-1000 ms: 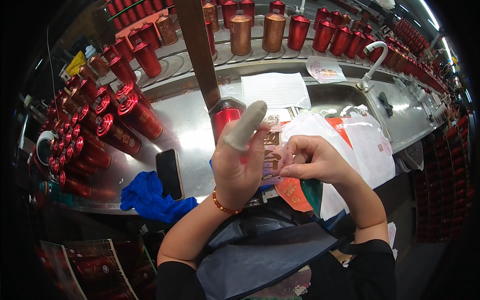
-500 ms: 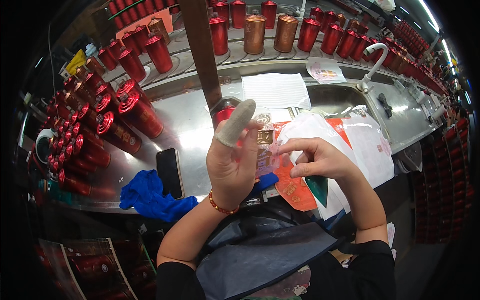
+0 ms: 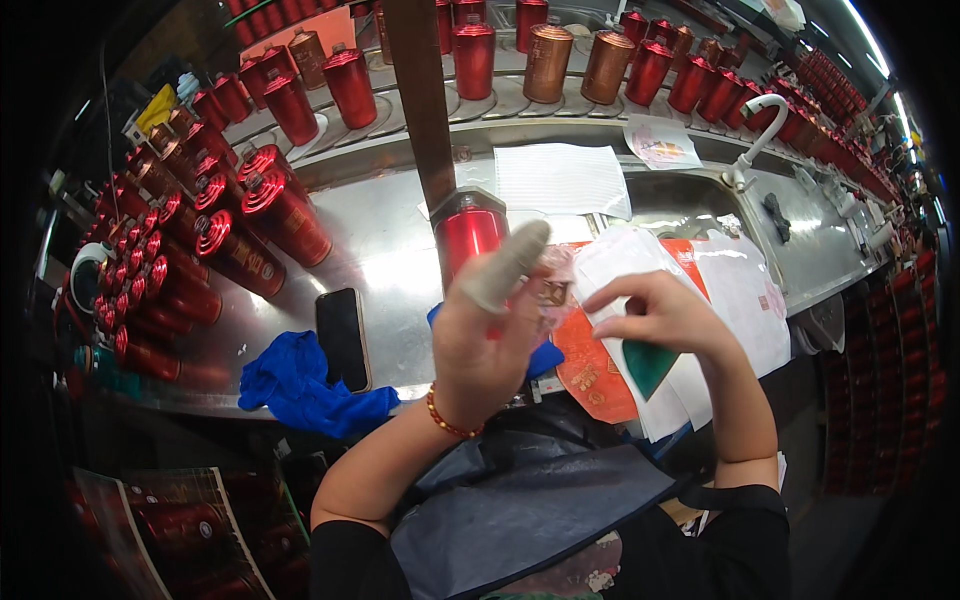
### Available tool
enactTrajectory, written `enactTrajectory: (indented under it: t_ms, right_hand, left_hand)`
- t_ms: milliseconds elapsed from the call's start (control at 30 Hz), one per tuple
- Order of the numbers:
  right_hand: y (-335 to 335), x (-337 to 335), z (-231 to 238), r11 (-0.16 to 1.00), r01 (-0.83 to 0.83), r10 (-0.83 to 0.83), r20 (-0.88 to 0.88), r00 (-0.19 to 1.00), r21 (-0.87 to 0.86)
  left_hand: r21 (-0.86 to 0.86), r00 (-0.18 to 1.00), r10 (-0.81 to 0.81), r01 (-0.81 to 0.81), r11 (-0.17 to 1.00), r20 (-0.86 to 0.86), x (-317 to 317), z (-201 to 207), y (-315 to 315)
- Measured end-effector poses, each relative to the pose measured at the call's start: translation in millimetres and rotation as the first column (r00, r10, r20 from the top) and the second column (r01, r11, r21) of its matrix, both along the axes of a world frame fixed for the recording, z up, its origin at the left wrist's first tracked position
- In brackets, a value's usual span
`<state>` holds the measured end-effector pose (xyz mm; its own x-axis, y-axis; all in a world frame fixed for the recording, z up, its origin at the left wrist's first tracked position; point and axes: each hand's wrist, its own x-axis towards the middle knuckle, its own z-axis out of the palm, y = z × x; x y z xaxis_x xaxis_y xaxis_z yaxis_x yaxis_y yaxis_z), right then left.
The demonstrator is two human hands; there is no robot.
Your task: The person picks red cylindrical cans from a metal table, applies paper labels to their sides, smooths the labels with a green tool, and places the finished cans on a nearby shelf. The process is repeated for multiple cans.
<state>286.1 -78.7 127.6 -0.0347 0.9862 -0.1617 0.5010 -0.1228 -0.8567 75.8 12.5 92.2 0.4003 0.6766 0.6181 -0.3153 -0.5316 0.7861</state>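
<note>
My left hand is raised in front of a red bottle standing at the post. One of its digits wears a grey cloth cover. A thin, clear decal film with pink and gold print shows at its fingers and looks gripped there; the exact grip is hidden. To the right, my right hand is curled with index finger and thumb near each other, apart from the film. Under its palm a green triangular scraper sticks out, apparently held by the folded fingers.
White sheets and an orange sheet lie at right, beside a sink with a white tap. A phone and blue cloth lie left. Red bottles crowd the left; others line a conveyor. A brown post rises centrally.
My left hand has moved slightly right and tilted, and more of the red bottle shows behind it. The film has turned. My right hand has shifted a little right, away from the film.
</note>
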Motion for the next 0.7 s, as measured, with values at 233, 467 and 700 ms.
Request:
enactTrajectory:
  t_ms: [233,467,700]
  right_hand:
    - [-8.7,-26.7,16.4,0.968,0.181,-0.107,-0.366,0.924,0.173]
    - [-23.4,-26.0,27.4,0.779,0.114,-0.183,0.049,0.982,0.617]
    - [-23.5,-10.6,45.4,0.74,-0.008,-0.239,0.274,0.931,0.673]
  left_hand:
    - [0.307,0.998,0.044,-0.028,0.951,-0.046,-3.5,-7.6,-20.6]
    - [0.219,0.898,0.333,-0.277,0.936,-0.289,-33.0,-15.7,10.1]
    - [-0.032,0.84,0.191,-0.24,0.97,-0.508,-12.0,-44.6,39.9]
